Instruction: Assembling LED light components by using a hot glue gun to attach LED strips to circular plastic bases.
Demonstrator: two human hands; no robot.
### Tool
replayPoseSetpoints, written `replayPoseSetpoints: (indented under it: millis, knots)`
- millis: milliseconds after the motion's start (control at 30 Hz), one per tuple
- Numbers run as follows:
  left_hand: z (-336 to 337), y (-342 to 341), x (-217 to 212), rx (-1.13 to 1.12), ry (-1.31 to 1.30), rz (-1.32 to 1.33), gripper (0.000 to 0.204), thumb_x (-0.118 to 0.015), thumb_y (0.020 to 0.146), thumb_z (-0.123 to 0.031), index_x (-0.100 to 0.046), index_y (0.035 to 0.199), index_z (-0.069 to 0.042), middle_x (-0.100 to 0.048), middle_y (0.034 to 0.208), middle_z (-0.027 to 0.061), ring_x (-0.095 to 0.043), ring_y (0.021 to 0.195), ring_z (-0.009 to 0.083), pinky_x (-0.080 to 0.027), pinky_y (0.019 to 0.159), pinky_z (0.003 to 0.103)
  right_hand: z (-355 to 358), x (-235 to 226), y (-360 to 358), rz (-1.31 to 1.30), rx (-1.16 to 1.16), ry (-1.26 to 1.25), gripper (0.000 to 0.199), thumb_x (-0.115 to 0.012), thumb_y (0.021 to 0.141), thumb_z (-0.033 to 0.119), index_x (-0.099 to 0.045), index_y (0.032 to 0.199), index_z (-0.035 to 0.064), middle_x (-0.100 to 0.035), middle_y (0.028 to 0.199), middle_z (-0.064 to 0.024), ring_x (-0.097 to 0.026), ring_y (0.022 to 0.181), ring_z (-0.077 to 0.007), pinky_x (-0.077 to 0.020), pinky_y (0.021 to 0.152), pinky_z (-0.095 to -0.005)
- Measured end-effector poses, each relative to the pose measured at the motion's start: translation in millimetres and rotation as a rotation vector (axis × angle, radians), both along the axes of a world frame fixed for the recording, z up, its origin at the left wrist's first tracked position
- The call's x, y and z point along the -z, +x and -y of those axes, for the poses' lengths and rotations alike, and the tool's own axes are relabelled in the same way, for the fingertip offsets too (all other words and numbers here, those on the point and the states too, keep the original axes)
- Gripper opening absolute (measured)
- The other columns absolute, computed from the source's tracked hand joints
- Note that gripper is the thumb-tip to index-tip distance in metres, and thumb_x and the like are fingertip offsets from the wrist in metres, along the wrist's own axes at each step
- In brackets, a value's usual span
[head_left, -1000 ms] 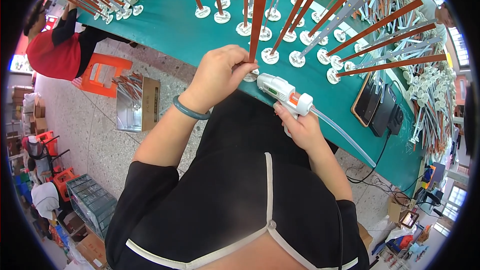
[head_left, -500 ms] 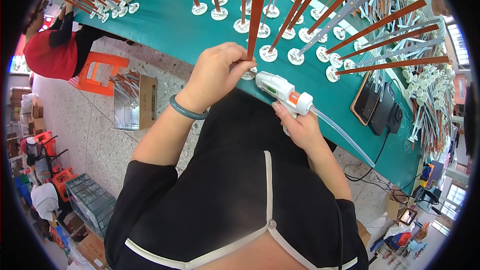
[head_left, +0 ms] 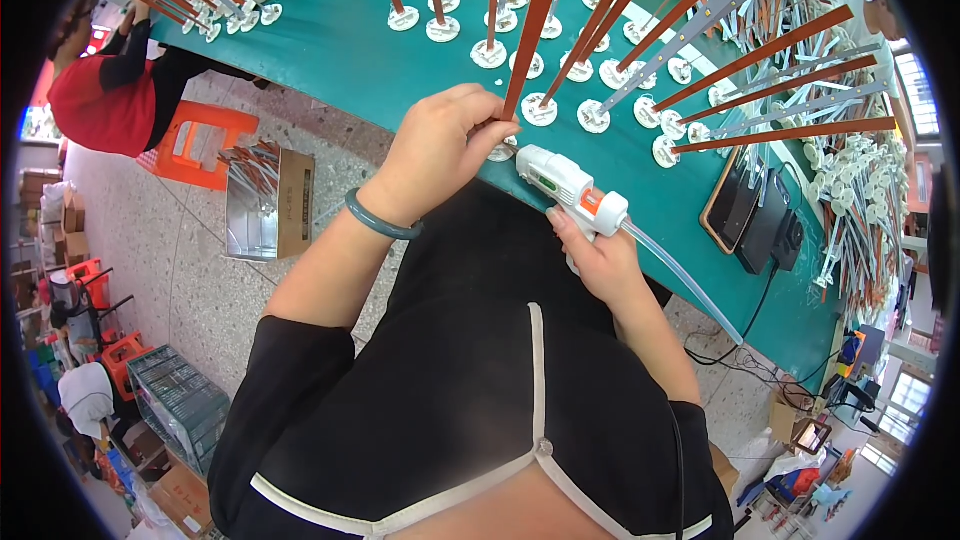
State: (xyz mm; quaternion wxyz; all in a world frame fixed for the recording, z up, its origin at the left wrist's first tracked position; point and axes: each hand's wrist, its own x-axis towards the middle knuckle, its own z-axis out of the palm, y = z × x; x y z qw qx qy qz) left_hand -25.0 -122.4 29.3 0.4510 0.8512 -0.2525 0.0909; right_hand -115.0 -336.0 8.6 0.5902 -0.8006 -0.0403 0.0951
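Pinched between the fingertips of my left hand is the lower end of a brown strip, which stands upright on a small white round base at the table's near edge. My right hand is wrapped round a white hot glue gun with an orange part near its back. A clear glue stick sticks out of the gun's rear. The gun's nozzle points left at the white base, close by my left fingertips; whether it touches is too small to tell.
More strips on white round bases stand across the green table. A phone and a black device with a cable lie at right, near piled loose strips. At left are an orange stool, a box of strips and a co-worker.
The view has shifted slightly. My left hand keeps its pinch on the brown strip and my right hand still holds the glue gun at the base; the strip leans a little more to the right.
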Motion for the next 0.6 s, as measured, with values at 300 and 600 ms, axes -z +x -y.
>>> replayPoseSetpoints:
  millis: [300, 600]
  knots:
    - [0.4, 0.0, -7.0, 0.011, -0.042, -0.033, 0.008, -0.066, 0.082, -0.007, -0.064, 0.084, 0.000, -0.060, 0.077, 0.0127, -0.060, 0.069, 0.0293, -0.048, 0.061, 0.036, 0.2, 0.9, 0.5, 0.013, 0.038, 0.038, 0.026, -0.062, 0.091, 0.022, -0.061, 0.106, 0.0001, -0.063, 0.081, -0.0030, -0.055, 0.062, -0.0079, -0.0444, 0.055, -0.0233]
    - [-1.9, -1.8, -11.9, 0.082, 0.039, -0.096, 0.004, -0.057, 0.087, 0.001, -0.058, 0.090, 0.003, -0.058, 0.089, 0.0107, -0.059, 0.078, 0.0219, -0.048, 0.069, 0.030, 6.6, 1.8, -0.6, -0.085, 0.024, 0.051, 0.029, -0.061, 0.091, 0.024, -0.062, 0.106, -0.0003, -0.065, 0.084, -0.0048, -0.057, 0.063, -0.0095, -0.0452, 0.056, -0.0241]
